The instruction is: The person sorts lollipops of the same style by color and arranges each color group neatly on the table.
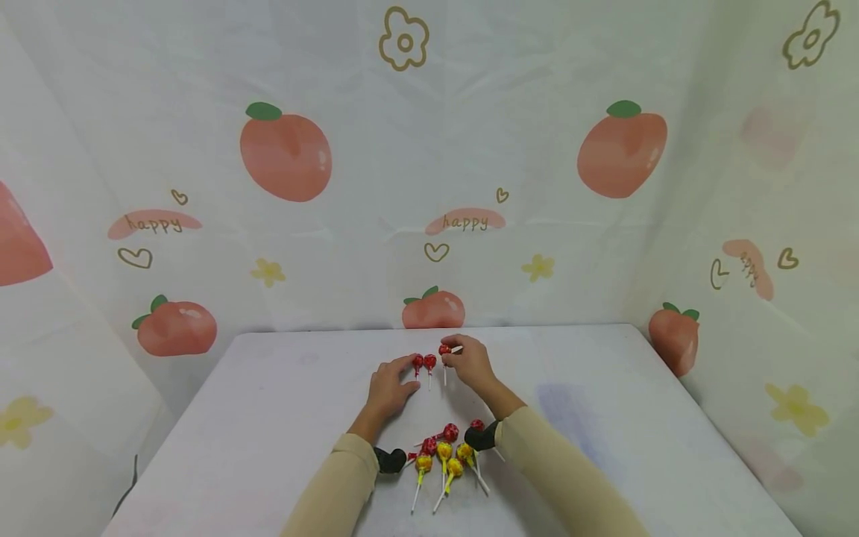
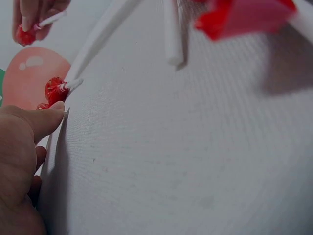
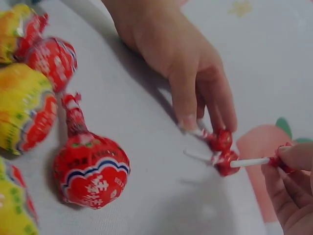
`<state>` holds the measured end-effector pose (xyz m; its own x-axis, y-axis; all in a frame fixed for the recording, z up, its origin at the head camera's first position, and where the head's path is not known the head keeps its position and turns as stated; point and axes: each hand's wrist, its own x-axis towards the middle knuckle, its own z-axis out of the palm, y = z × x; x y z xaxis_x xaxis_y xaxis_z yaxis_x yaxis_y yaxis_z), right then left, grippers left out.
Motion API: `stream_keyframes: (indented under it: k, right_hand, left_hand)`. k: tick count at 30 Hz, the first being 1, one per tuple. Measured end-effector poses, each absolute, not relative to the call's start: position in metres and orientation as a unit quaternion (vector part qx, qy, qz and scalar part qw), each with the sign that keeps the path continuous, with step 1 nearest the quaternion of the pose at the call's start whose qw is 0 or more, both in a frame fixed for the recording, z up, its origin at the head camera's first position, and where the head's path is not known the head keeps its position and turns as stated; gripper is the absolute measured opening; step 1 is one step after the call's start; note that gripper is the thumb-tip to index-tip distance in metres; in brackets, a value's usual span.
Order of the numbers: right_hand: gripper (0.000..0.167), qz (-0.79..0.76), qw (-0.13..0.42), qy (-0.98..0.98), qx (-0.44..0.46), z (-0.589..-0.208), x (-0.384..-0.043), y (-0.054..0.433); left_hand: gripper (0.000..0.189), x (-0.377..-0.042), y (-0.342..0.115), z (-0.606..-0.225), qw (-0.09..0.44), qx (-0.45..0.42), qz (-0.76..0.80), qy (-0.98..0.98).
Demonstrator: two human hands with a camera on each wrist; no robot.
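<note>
Left hand (image 1: 391, 388): thumb by the stick end, fingers at the candy end of the leftmost red lollipop (image 1: 417, 361), gap small, light hold. This one is on the far part of the tabletop (image 1: 302, 432). Lifting the thumb unevenly could swing the stick, and the round head could roll. Middle red lollipop (image 1: 429, 361) just right of it, untouched, stick toward near side; either hand's fingers could knock it crooked. Near side: yellow lollipops (image 1: 423, 463) and loose red lollipops (image 1: 450, 432) bunched, sticks crossing; a low wrist or one of the black wrist mounts (image 1: 390, 460) could drag them. Right hand (image 1: 470, 362): fingers closed in a pinch on the right red lollipop (image 1: 444, 349); can't tell if it touches the tabletop. Small grip on the wrapper, so it could twist or land askew.
</note>
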<state>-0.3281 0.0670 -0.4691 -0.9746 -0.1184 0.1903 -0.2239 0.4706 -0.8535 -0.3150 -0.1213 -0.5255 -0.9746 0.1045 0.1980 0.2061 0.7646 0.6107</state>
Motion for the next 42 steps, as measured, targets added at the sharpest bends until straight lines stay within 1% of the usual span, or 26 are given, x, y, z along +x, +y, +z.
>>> stream_keyframes:
  k: [11, 15, 20, 33, 42]
  right_hand:
    - [0.022, 0.458, 0.046, -0.886, 0.055, -0.491, -0.342, 0.066]
    - [0.019, 0.455, 0.042, -0.889, 0.032, -0.495, -0.344, 0.064]
    - [0.018, 0.458, 0.039, -0.888, 0.026, -0.499, -0.346, 0.062]
    - [0.018, 0.449, 0.05, -0.892, 0.022, -0.505, -0.348, 0.057]
    - [0.024, 0.455, 0.045, -0.889, 0.02, -0.507, -0.346, 0.055]
  left_hand:
    - [0.055, -0.315, -0.12, -0.525, 0.074, -0.081, -0.339, -0.934]
    - [0.055, -0.316, -0.119, -0.525, 0.074, -0.085, -0.341, -0.933]
    - [0.055, -0.316, -0.12, -0.526, 0.08, -0.082, -0.336, -0.935]
    - [0.055, -0.317, -0.123, -0.525, 0.087, -0.096, -0.339, -0.932]
    - [0.055, -0.314, -0.123, -0.524, 0.075, -0.084, -0.341, -0.933]
